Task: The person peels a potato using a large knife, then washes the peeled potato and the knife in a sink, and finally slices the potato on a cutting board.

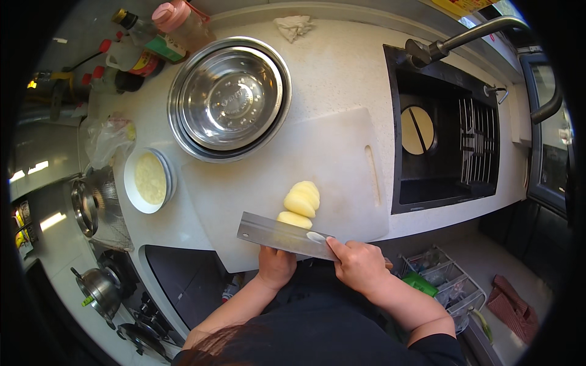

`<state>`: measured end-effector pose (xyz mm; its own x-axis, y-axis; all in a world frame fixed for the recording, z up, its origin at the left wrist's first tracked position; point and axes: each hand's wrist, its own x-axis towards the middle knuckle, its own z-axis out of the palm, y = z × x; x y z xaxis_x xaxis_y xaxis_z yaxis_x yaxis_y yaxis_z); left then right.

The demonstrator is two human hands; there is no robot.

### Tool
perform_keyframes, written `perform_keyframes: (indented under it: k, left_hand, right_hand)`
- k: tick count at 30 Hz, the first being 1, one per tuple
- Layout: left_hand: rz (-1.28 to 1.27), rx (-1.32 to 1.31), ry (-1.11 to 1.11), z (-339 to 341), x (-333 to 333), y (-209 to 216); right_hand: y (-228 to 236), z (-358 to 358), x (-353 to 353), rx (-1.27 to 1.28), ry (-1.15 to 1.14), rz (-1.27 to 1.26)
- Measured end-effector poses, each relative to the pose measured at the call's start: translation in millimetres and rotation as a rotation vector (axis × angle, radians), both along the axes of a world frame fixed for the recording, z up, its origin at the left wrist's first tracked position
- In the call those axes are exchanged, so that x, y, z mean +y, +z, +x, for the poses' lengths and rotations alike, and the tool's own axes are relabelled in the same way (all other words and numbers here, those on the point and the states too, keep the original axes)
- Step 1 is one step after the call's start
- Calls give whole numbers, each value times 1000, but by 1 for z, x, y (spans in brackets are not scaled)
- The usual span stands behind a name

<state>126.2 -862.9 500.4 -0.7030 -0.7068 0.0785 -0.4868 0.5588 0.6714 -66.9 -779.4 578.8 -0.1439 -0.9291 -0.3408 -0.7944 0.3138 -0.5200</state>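
My right hand [360, 265] grips a cleaver [284, 236] by its handle. Its broad grey blade lies across the near part of a white cutting board [329, 140], and a pale chip of potato clings to it close to my fingers. Just beyond the blade, peeled potato slices [302, 199] lean together in a short stack, with another thick slice [294, 219] against the blade's far side. My left hand [277, 266] is curled on the near side of the blade. The blade covers its fingertips and whatever they hold.
Nested steel bowls [231, 100] stand at the board's far left corner. Left of the board are white bowls [149, 181] with pale contents and a plastic bag [113, 139]. Several bottles [149, 39] line the back left. A dark sink [439, 171] with a faucet [467, 38] lies right.
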Motion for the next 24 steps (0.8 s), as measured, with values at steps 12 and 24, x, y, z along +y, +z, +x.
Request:
perform_keyframes:
  k: [12, 24]
  left_hand:
    - [17, -39, 11, 0, 0, 1]
    - [57, -34, 47, -12, -9, 16]
  right_hand:
    - [2, -3, -2, -22, -5, 42]
    - [0, -8, -14, -66, 25, 187]
